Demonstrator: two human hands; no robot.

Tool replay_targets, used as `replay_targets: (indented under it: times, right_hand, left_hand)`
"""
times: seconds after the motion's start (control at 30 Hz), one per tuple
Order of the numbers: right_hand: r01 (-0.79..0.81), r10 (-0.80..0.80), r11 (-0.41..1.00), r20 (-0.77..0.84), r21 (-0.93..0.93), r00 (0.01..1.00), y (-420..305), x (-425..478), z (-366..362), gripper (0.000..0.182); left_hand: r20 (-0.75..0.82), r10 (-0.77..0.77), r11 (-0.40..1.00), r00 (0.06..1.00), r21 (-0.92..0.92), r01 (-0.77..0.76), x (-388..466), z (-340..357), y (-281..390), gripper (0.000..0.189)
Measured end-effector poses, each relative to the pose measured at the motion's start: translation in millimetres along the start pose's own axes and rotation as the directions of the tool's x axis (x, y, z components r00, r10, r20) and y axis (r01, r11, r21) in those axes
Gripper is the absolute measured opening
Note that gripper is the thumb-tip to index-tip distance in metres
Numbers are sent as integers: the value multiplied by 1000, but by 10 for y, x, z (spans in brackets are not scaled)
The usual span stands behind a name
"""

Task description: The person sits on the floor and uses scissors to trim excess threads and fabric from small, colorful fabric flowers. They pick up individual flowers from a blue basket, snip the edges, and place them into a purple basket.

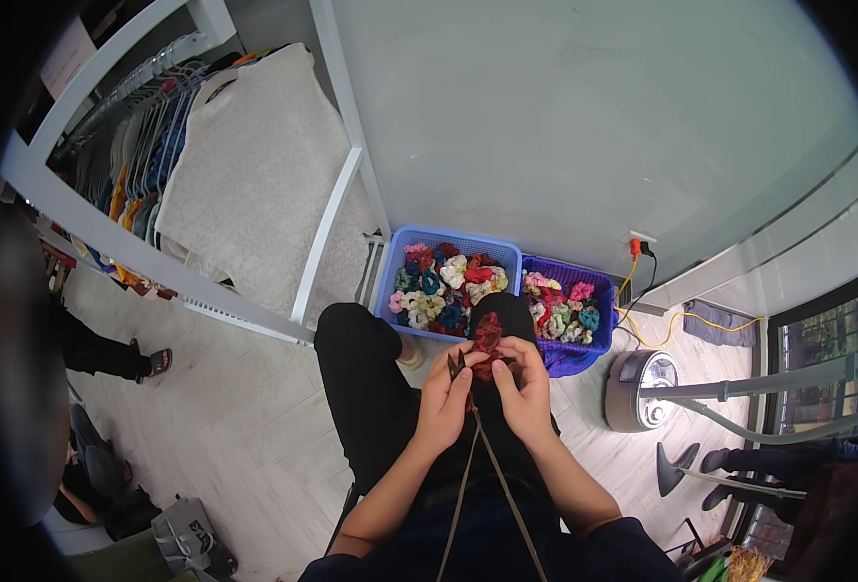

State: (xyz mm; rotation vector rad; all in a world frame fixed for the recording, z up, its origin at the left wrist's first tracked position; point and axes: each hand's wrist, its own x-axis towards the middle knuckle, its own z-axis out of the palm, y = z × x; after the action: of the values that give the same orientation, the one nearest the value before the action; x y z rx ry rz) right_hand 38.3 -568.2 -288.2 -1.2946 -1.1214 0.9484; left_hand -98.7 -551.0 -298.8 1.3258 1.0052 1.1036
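Over my lap, my left hand [440, 409] holds small dark scissors or snips [459, 363], their pointed blades up. Its fingertips also touch a dark red crinkled fabric piece [488, 332], which looks like a scrunchie. From the other side, my right hand [527, 396] pinches this red piece between thumb and fingers. A tan cord [498, 465] runs up from between my hands in two strands toward my chest. Beyond my knees stand a blue plastic basket [447, 234] and a purple basket [605, 305], both holding several similar colourful pieces.
To the left, a white clothes rack [127, 258] carries hanging garments, with a cream top [254, 160] in front. A steam cleaner or vacuum-like appliance [643, 393] stands right, its hose stretching sideways. A yellow cable [647, 338] crosses the floor. Other people's legs [102, 349] show at both sides.
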Motion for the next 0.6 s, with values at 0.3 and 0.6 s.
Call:
replay_targets:
  times: [0.3,0.6]
  right_hand:
    - [162,-159,984,48,-69,986,239,-92,-10,21]
    - [48,-24,990,179,-133,984,141,295,302,30]
  left_hand:
    - [97,-235,866,967,-432,254,165,88,-159,38]
    - [141,-357,644,923,-679,353,393,-26,-202,53]
